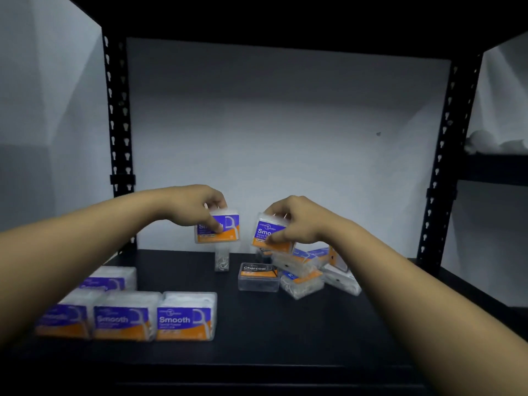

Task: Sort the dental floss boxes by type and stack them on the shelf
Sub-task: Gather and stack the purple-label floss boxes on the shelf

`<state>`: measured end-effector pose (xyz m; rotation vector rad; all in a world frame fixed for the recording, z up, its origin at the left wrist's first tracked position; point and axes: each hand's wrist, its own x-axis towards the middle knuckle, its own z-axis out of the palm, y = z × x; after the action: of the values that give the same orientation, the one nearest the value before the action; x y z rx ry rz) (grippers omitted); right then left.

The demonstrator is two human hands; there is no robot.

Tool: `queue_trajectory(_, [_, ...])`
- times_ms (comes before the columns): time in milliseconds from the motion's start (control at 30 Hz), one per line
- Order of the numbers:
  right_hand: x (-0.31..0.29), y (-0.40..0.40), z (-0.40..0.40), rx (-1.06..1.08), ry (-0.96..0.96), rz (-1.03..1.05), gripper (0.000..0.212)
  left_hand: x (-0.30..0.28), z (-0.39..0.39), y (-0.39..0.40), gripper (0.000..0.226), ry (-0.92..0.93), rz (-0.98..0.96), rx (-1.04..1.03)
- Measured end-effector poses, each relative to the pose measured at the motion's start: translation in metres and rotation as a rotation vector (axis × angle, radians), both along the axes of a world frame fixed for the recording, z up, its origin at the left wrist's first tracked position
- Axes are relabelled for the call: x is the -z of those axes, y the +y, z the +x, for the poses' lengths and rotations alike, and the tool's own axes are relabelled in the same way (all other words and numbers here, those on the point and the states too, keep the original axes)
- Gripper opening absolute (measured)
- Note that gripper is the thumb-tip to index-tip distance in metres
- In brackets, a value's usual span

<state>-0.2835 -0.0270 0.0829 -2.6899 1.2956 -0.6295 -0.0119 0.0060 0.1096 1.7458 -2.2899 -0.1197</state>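
Shelving (285, 324) of black metal held everything on its dark board. Near the left edge a row of purple-and-orange boxes (125, 317) stood label forward, another box behind them. Right of the middle lay a loose heap of boxes (305, 272), with a dark charcoal box (258, 277) at its near left side. Above the board, the left hand (197, 207) pinched one purple box (218, 228) between thumb and curled fingers; the right hand (294, 221) gripped a second purple box (270, 234) the same way, just above the heap.
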Motion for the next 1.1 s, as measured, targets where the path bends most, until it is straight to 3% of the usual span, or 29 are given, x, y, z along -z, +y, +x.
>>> queue_trajectory(500, [0.011,0.037,0.065,-0.107,0.062,0.029,0.047,0.013,0.067,0.057,0.038,0.000,0.083,-0.022])
queue_trajectory(1100, [0.021,0.030,0.141,-0.119,0.241,0.154,0.042,0.032,0.099,0.042,0.043,0.060,0.202,0.009])
